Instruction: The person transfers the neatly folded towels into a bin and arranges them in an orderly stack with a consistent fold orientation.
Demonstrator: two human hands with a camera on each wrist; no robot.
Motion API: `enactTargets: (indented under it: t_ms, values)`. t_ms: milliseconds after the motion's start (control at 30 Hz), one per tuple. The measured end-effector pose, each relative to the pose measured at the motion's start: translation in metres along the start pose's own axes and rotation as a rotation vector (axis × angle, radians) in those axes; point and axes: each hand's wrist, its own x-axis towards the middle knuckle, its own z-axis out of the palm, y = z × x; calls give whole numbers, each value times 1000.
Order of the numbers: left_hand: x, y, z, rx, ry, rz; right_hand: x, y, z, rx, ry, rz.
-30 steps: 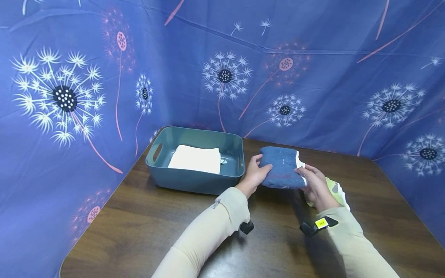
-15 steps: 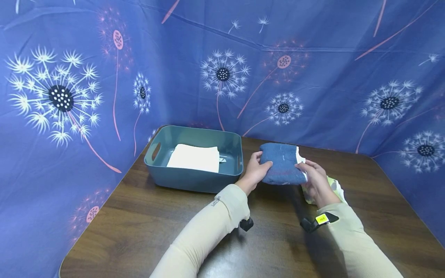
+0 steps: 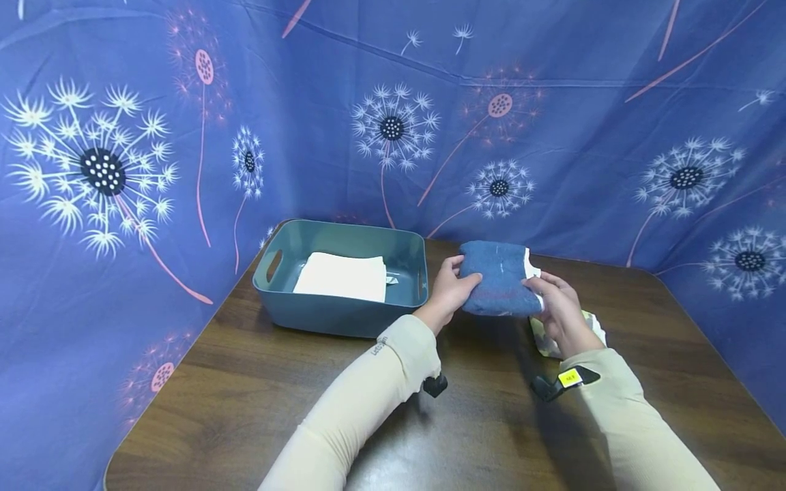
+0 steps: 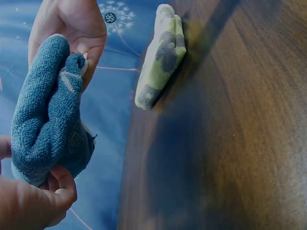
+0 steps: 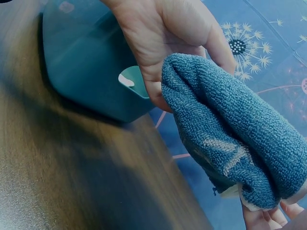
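Both hands, left hand (image 3: 449, 292) and right hand (image 3: 561, 315), pinch the folded blue towel (image 3: 499, 287) by its ends above the surface (image 3: 258, 382); a loosened grip could let it unfold short of the bin (image 3: 331, 315).

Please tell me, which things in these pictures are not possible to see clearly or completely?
- Green patterned cloth: head view, mostly hidden behind the right hand.
- Right hand's fingers: right wrist view, cut off by the bottom edge, under the blue towel.
- Bin interior: head view, its near wall hides part of the floor beside the white folded cloth.
- Left hand palm: head view, faces away.
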Motion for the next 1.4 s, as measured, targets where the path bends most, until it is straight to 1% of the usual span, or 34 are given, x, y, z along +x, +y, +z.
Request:
enactTargets:
  t_ms: [133, 400, 533, 733, 867, 1133, 1400]
  values:
    - [1, 4, -1, 0, -4, 7, 0, -2, 1, -4, 4, -6]
    - [4, 12, -1, 2, -2, 10, 1, -6, 2, 49, -15, -17]
    - [3, 16, -2, -4, 2, -5, 0, -9, 4, 55, -17, -24]
    - [4, 19, -4, -5, 10, -36, -2, -12, 6, 66, -20, -32]
    - [3, 22, -6, -11, 9, -29, -3, -14, 7, 64, -19, -35]
    - [6, 27, -9, -4, 28, -18, -5, -18, 12, 41, -16, -20]
    - [8, 34, -17, -7, 15, -7, -5, -23, 19, 13, -20, -29]
